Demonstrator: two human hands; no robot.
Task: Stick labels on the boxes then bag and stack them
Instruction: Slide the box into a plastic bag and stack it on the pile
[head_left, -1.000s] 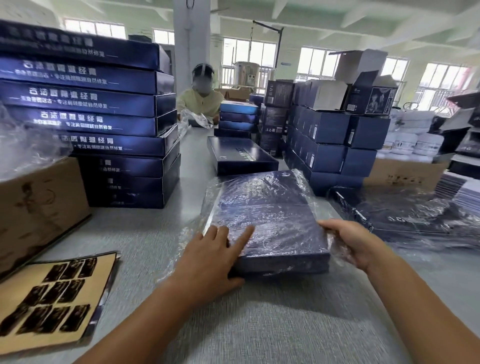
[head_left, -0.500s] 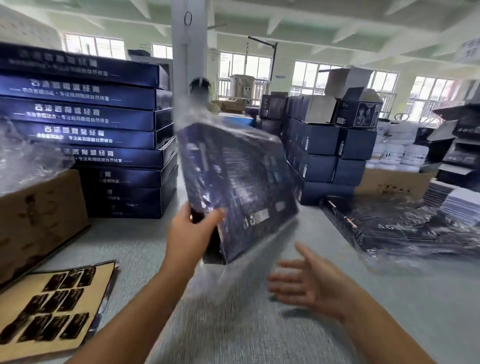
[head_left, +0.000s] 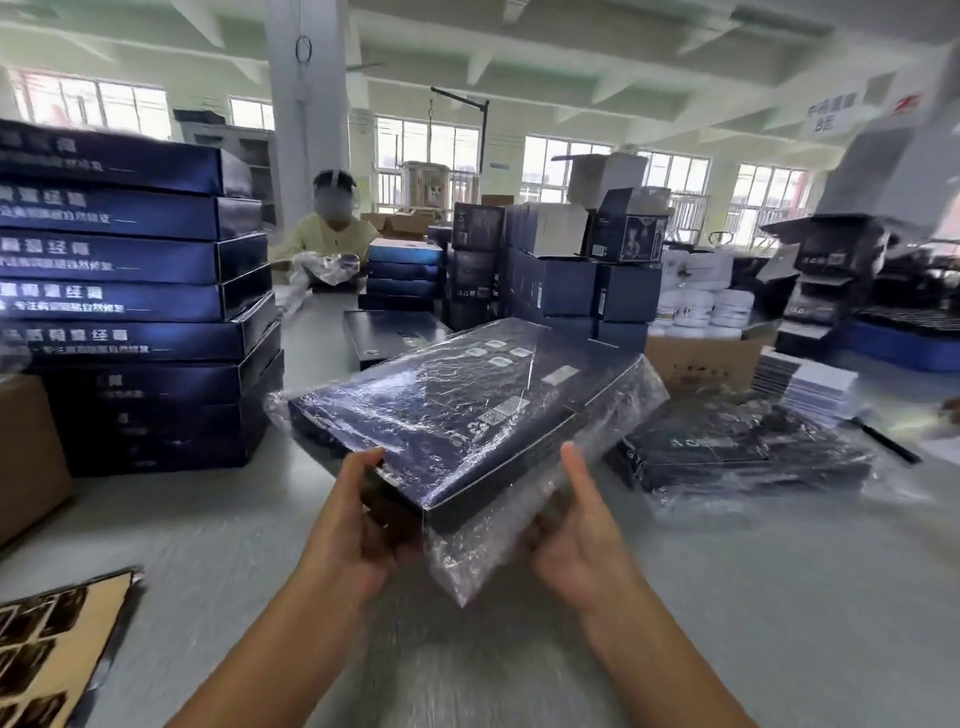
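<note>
Left hand (head_left: 358, 525) pinches the near corner of the box (head_left: 467, 410), thumb on top, fingers below. Right hand (head_left: 582, 530) sits under the near right edge, thumb raised against the side. Its fingers are hidden, so I cannot tell whether it grips or only props.

Head view: the box hangs tilted above the table (head_left: 727, 597), already inside its bag (head_left: 457, 571), whose loose end droops between the wrists. Pale labels (head_left: 561, 373) show on the upper face.

Bagging looks nearly done. The next move likely calls for tucking that loose end and laying the box flat on the bagged pile (head_left: 737, 447) at right, set down squarely, since slick film may slide.
</note>
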